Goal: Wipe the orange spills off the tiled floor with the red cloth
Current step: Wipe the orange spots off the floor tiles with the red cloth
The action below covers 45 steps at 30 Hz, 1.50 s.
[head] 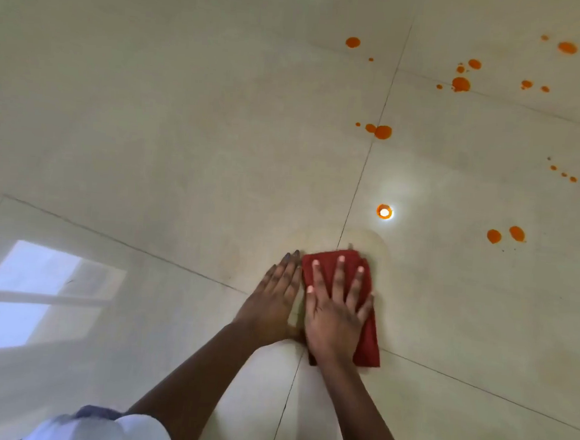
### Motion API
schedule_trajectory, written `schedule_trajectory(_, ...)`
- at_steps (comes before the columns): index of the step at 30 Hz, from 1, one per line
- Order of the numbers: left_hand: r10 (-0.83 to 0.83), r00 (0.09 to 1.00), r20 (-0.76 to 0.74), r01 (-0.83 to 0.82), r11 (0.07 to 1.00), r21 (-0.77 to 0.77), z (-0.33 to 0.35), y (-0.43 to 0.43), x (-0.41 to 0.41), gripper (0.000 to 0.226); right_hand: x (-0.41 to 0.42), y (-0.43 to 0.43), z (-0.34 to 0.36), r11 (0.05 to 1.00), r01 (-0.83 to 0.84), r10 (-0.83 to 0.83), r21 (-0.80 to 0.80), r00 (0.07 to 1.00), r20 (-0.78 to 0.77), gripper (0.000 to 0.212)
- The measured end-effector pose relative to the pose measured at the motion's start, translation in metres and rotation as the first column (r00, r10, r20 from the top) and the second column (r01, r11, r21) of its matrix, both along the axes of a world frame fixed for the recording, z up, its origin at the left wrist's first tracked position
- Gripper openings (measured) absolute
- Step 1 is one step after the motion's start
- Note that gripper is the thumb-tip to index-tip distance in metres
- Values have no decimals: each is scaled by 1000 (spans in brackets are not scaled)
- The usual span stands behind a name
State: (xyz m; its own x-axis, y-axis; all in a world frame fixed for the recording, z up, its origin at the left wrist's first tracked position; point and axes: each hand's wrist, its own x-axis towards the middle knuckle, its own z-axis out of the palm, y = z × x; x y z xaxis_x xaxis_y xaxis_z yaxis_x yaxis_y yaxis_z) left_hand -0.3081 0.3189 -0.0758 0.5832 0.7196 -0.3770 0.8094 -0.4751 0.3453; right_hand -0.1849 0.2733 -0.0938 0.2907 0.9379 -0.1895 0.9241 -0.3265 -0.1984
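Observation:
A folded red cloth (368,345) lies flat on the pale tiled floor (185,126) at lower centre. My right hand (335,309) presses on it with fingers spread straight. My left hand (273,297) rests flat on the tile just left of the cloth, fingers straight. Orange spills dot the floor beyond: a drop (384,211) under a light glare just above the cloth, a pair (505,234) to the right, a blob (381,131) further up, and a cluster (461,84) at the upper right. A faint yellowish smear (376,243) rings the cloth's far end.
Grout lines (364,170) cross the floor. A bright window reflection (33,291) lies on the tiles at left. A white and blue garment (106,427) shows at the bottom left edge.

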Motion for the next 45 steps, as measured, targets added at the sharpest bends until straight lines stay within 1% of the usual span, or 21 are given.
schedule_trajectory(2, 37, 999, 5, -37, 999, -3, 1, 5, 8, 127, 18, 31, 1, 983, -182, 181, 8, 982, 51, 51)
schedule_trajectory(3, 38, 999, -12, -38, 999, 0, 1, 8, 8, 129, 37, 48, 1, 979, -200, 201, -23, 977, 73, 51)
schedule_trajectory(4, 30, 999, -27, -30, 1000, 7, 2, 8, 8, 131, 61, 57, 1, 991, -125, 128, -40, 988, 89, 50)
schedule_trajectory(6, 28, 999, -46, -28, 1000, 0, 2, 8, 8, 132, 106, 46, 1, 984, 167, -164, -64, 985, 43, 50)
schedule_trajectory(8, 42, 997, -58, -43, 999, -12, 3, 7, 12, 133, 113, 9, 3, 912, 408, -407, -48, 913, 28, 51)
schedule_trajectory(9, 37, 998, -55, -38, 999, -11, 4, 6, 15, 132, 99, -12, 6, 886, 462, -460, -36, 887, 43, 51)
schedule_trajectory(11, -19, 998, -53, 18, 1000, -15, 8, 0, 24, 127, 61, -34, 9, 929, 366, -368, -46, 928, -54, 51)
schedule_trajectory(12, -45, 998, -50, 44, 999, -21, 10, -4, 29, 125, 50, -33, 10, 969, 239, -243, -58, 967, -74, 52)
schedule_trajectory(14, -70, 995, -70, 66, 996, -52, 13, -7, 35, 122, 67, -10, 9, 997, -45, 46, -58, 999, 15, 52)
schedule_trajectory(15, -82, 992, -93, 76, 994, -73, 17, -11, 39, 120, 89, -5, 9, 996, -55, 56, -77, 998, 17, 51)
schedule_trajectory(18, -105, 985, -135, 94, 992, -88, 35, -10, 46, 115, 138, -14, 17, 951, 271, -276, -148, 961, -11, 52)
schedule_trajectory(19, -114, 983, -145, 103, 991, -82, 43, -10, 47, 112, 140, -21, 22, 934, 308, -316, -181, 949, -16, 53)
schedule_trajectory(23, -121, 979, -163, 112, 992, -61, 59, -1, 55, 106, 134, -22, 35, 921, 234, -277, -313, 955, -103, 57)
schedule_trajectory(26, -123, 980, -156, 116, 992, -55, 62, 15, 68, 104, 143, -22, 37, 940, 172, -202, -294, 976, -78, 59)
schedule_trajectory(29, -151, 977, -153, 140, 987, -85, 52, 24, 86, 104, 148, -19, 34, 966, 30, -44, -256, 998, -50, 60)
schedule_trajectory(32, -174, 970, -170, 161, 983, -86, 36, 35, 98, 108, 160, -1, 32, 971, -78, 74, -225, 997, -25, 70)
schedule_trajectory(34, -158, 971, -178, 149, 987, -59, 31, 45, 101, 112, 166, 2, 25, 971, -65, 58, -232, 998, -35, 67)
schedule_trajectory(36, -111, 974, -197, 94, 991, -92, 29, 56, 99, 118, 160, 3, 20, 967, -52, 37, -248, 997, -63, 62)
schedule_trajectory(41, -79, 979, -188, 57, 991, -121, 26, 56, 108, 131, 159, 11, 25, 946, -31, -3, -324, 994, -106, 66)
schedule_trajectory(42, -79, 983, -168, 60, 992, -113, 24, 57, 109, 132, 153, 11, 25, 949, -24, -4, -315, 996, -88, 63)
schedule_trajectory(45, -53, 992, -117, 47, 997, -53, 14, 70, 104, 137, 122, 19, 15, 981, -71, 64, -183, 997, -45, 53)
